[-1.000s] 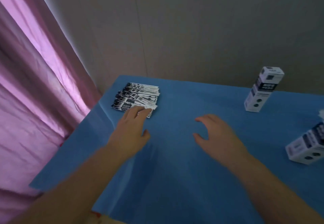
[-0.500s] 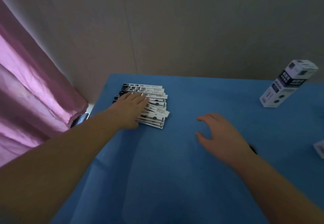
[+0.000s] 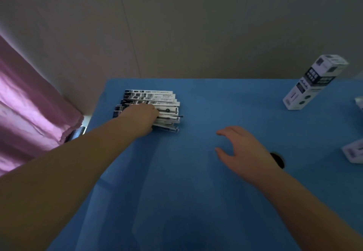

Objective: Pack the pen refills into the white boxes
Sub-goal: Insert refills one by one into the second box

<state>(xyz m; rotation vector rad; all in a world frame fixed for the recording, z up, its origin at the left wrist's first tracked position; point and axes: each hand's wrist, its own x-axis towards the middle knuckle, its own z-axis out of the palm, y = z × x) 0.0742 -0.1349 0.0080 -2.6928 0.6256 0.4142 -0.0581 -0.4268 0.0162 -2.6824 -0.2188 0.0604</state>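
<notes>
A fanned pile of pen refills (image 3: 165, 101) in white and black packets lies at the far left of the blue table (image 3: 196, 191). My left hand (image 3: 141, 118) rests on the pile's near half, fingers curled down over several packets; the thumb is hidden. My right hand (image 3: 245, 148) hovers over the middle of the table, fingers apart, holding nothing. A white box (image 3: 312, 81) with dark print stands upright and leaning at the far right. A second white box (image 3: 353, 150) lies at the right edge, partly cut off.
A pink curtain (image 3: 29, 109) hangs left of the table, and a grey wall (image 3: 196, 24) runs behind it. A small dark hole (image 3: 278, 159) shows in the table by my right wrist. Another white object (image 3: 360, 103) peeks in at the right edge.
My left hand has moved forward onto the refill pile and curled its fingers over it. The view has shifted left. My right hand has hardly moved.
</notes>
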